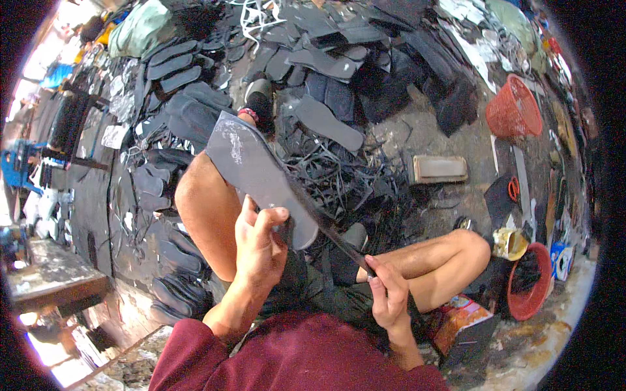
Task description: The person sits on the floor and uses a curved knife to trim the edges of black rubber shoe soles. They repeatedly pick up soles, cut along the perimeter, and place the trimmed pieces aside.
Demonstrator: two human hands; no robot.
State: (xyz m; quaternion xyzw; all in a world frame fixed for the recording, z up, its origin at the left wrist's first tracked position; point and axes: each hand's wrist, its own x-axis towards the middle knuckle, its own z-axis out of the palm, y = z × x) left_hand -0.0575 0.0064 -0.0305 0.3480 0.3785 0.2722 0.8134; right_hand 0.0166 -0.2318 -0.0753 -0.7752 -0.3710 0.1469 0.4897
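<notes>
My left hand (259,242) grips a grey shoe sole (257,176) near its narrower end, thumb on top and some fingers hidden beneath. Whitish scuffs mark the wide end of the sole, which is tilted over my bent left knee. Along its right edge runs a thin dark strip (329,231), stretching down to my right hand (390,293). My right fingers are pinched on that strip's lower end. Below the strip lies a tangled heap of black offcut strips (345,173) between my legs.
Dark soles (329,124) lie in piles ahead and to the left. On the right are a pale rectangular block (440,169), red-handled scissors (514,189), an orange-red basket (515,107) and a red basin (529,293). A wooden bench (59,287) stands at the left.
</notes>
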